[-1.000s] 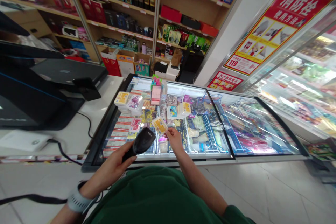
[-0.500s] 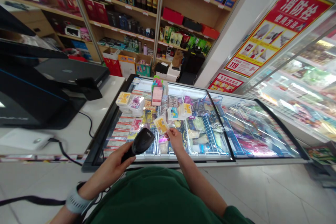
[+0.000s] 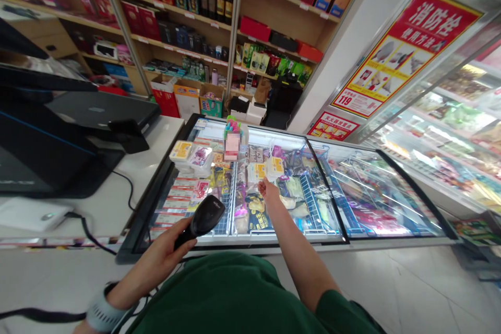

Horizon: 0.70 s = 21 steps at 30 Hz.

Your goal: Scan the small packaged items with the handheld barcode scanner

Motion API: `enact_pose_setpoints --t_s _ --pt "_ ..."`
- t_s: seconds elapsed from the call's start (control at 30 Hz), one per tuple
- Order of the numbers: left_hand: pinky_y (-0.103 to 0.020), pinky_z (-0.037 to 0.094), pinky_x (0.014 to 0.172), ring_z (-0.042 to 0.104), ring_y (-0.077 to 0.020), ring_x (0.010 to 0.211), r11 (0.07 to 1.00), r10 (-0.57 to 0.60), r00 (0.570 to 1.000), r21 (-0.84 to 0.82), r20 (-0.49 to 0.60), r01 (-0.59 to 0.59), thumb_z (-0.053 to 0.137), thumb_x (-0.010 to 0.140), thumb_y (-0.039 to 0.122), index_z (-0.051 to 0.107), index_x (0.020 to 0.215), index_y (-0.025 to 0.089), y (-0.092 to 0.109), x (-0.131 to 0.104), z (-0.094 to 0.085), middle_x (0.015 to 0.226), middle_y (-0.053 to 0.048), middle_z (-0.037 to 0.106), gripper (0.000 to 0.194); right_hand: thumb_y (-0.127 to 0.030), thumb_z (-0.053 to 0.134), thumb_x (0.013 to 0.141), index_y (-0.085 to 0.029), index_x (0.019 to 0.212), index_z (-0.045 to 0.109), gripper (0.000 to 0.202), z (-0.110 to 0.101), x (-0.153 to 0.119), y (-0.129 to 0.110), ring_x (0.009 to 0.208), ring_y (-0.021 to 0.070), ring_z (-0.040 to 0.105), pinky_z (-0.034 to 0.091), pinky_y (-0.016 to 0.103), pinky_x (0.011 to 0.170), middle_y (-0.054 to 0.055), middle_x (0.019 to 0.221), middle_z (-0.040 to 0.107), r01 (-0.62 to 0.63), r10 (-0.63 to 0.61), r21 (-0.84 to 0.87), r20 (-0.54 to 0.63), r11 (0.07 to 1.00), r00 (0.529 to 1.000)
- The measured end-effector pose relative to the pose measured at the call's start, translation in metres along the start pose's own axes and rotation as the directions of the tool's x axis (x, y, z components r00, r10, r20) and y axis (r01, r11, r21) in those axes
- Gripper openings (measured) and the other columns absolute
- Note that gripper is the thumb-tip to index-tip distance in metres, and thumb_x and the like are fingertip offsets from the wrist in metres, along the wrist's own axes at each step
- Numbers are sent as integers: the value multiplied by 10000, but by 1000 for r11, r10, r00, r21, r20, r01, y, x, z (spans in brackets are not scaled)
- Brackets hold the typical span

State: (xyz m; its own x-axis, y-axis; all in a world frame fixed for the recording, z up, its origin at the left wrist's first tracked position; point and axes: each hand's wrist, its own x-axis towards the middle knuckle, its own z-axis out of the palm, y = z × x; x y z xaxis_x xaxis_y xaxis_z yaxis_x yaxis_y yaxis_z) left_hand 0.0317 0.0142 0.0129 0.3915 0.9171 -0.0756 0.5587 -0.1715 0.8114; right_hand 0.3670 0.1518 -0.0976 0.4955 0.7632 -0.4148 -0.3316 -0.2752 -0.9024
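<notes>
My left hand (image 3: 172, 242) is wrapped round the handle of a black barcode scanner (image 3: 209, 214), whose head points up and right over the glass freezer lid. My right hand (image 3: 268, 192) is closed at the near edge of a flat clear plastic pack with a yellow label (image 3: 257, 171). This pack lies on a small pile, next to another stack of yellow-labelled packs (image 3: 275, 165). At the left of the glass are more stacks, one topped by a yellow label (image 3: 181, 150), another by a purple one (image 3: 201, 157). A pink-labelled pack (image 3: 201, 188) lies in front of them.
A chest freezer (image 3: 250, 240) with glass lids holds wire baskets of bagged food. A colourful object (image 3: 234, 128) stands at its back. To the left, a counter (image 3: 156, 135) carries a black checkout terminal (image 3: 50, 135) and a white device (image 3: 35, 215) with a cable.
My right hand has moved away from me and slightly right, bringing the yellow-labelled pack onto the pile where a blue label showed before. The scanner has shifted slightly left and down.
</notes>
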Motion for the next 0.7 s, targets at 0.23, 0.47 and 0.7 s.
enact_pose_setpoints --t_s 0.23,0.47,0.7 --pt "-359 403 1046 547 -247 1216 999 -32 998 -9 -47 31 529 849 436 508 1314 149 -3 -5 -1 1306 -121 593 546 -322 625 852 -194 674 488 258 6 -1 5 533 112 631 555 217 566 -3 569 603 -137 139 73 -26 988 990" --pt "-352 445 1007 599 -248 1150 996 -91 991 -11 -102 90 533 842 429 541 1290 156 -7 -24 -6 1261 -106 631 524 -366 537 876 -180 720 510 245 9 -30 43 470 110 586 476 201 446 5 573 613 -155 166 -222 34 963 985" --pt "-394 445 1006 598 -268 1148 979 -204 948 -44 -245 200 563 818 457 549 1259 149 -33 -58 -6 1254 -114 636 538 -435 600 800 -171 727 544 279 67 -54 81 573 190 642 487 280 503 75 691 657 102 143 -646 316 757 938"
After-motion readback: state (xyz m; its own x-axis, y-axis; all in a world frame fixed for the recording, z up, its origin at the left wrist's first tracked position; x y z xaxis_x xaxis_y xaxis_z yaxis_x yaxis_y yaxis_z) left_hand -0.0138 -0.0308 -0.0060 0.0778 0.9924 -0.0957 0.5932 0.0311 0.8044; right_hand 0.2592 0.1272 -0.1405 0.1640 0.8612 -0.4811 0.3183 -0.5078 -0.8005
